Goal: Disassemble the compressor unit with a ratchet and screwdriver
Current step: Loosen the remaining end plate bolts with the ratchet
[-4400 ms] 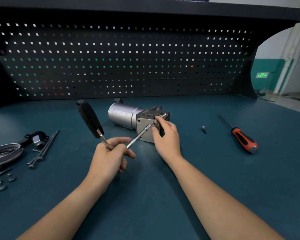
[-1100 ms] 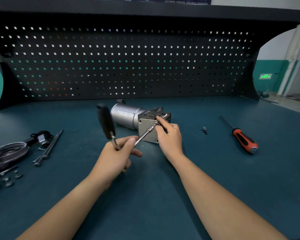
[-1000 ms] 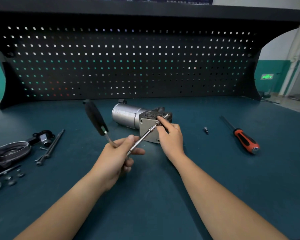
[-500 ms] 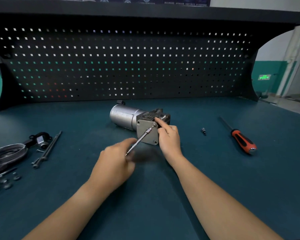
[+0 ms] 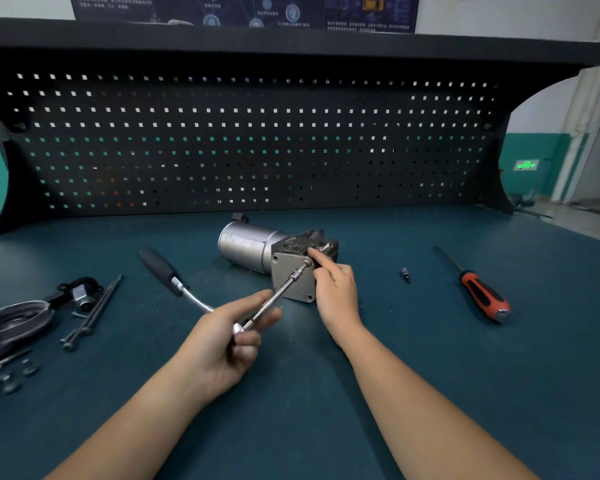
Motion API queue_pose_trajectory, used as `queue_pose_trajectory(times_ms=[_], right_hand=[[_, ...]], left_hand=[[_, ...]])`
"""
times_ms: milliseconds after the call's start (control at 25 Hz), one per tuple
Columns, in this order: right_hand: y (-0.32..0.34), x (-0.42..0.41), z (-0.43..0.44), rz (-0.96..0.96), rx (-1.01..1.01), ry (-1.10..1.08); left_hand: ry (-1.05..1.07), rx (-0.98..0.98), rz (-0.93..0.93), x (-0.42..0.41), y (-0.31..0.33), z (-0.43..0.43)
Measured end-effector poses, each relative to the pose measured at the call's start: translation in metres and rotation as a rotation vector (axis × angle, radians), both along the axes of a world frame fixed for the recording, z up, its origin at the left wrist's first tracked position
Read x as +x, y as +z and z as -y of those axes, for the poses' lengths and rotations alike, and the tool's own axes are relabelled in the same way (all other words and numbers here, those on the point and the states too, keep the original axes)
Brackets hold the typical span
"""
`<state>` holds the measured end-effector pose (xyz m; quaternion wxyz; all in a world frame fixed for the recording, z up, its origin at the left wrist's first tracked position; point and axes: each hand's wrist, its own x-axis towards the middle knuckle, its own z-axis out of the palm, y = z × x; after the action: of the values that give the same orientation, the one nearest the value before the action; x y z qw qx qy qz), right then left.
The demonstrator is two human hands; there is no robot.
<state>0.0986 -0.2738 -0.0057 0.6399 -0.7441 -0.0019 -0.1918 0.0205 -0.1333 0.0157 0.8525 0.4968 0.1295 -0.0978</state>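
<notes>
The compressor unit point(image 5: 257, 249), a silver cylinder with a grey square end plate, lies on its side at the middle of the bench. My left hand point(image 5: 226, 344) grips the head of the ratchet point(image 5: 174, 285). Its black handle points up and left, low over the bench. The ratchet's extension bar runs up to a bolt at the plate's upper right corner. My right hand point(image 5: 335, 294) rests against the plate's right side, its forefinger touching the extension tip at the bolt. An orange and black screwdriver point(image 5: 482, 296) lies to the right.
A small dark bit point(image 5: 405, 274) lies between the compressor and the screwdriver. At the left edge lie a dark round cover point(image 5: 13, 322), a bracket point(image 5: 80, 294), long bolts point(image 5: 94, 311) and several washers point(image 5: 14, 374). A black pegboard point(image 5: 250, 143) closes the back of the teal bench point(image 5: 326, 427).
The ratchet handle has swung back and forth about the bolt and now leans down to the left. My right hand has stayed at the bolt. The compressor has not moved.
</notes>
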Motion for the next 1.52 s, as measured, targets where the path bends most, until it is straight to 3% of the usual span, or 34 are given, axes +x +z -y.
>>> queue_pose_trajectory(times_ms=[80,160,240,360,400,440,480,600,840,920,1000,1080,1160,1280,1320,1400,1520], right_hand=[[0.000,0.000,0.000,-0.005,0.005,-0.001],[0.000,0.000,-0.001,-0.005,0.012,-0.001],[0.001,0.000,-0.001,-0.006,0.018,0.004],[0.001,-0.001,0.000,-0.013,0.043,0.015],[0.001,-0.001,0.000,-0.013,0.042,0.018],[0.001,-0.001,0.001,-0.016,0.039,0.021],[0.001,-0.001,0.001,-0.017,0.039,0.022],[0.001,-0.002,0.001,-0.016,0.049,0.025],[0.003,-0.002,0.000,-0.020,0.079,0.028],[0.003,-0.002,0.000,-0.023,0.081,0.030],[0.003,-0.002,0.000,-0.024,0.082,0.029],[0.003,-0.002,0.000,-0.027,0.079,0.025],[0.003,-0.002,0.000,-0.030,0.075,0.022],[0.004,-0.003,0.000,-0.031,0.073,0.028],[0.005,-0.003,0.000,-0.032,0.075,0.029],[0.006,-0.004,0.001,-0.039,0.085,0.031],[0.006,-0.006,0.000,-0.034,0.090,0.037]], left_hand=[[-0.011,-0.165,-0.062,-0.001,0.002,0.001],[0.002,0.037,0.041,-0.004,0.000,0.007],[0.059,0.468,0.281,-0.008,-0.005,0.010],[0.087,1.377,0.700,-0.011,-0.016,0.005],[0.078,1.605,0.761,-0.012,-0.018,0.004],[0.098,1.694,0.790,-0.013,-0.017,0.005],[0.122,1.658,0.798,-0.012,-0.016,0.005],[0.179,1.211,0.702,-0.007,-0.014,0.002],[0.012,-0.010,0.022,-0.009,0.001,0.010],[-0.001,-0.278,-0.080,-0.008,0.004,0.007],[-0.008,-0.192,-0.052,-0.009,0.003,0.009],[0.015,0.100,0.071,-0.010,-0.001,0.012],[0.055,0.569,0.302,-0.013,-0.004,0.012],[0.074,1.505,0.640,-0.013,-0.010,0.008],[0.078,1.676,0.694,-0.014,-0.011,0.008],[0.103,1.611,0.746,-0.015,-0.011,0.010],[0.055,1.026,0.627,-0.013,-0.010,0.009]])
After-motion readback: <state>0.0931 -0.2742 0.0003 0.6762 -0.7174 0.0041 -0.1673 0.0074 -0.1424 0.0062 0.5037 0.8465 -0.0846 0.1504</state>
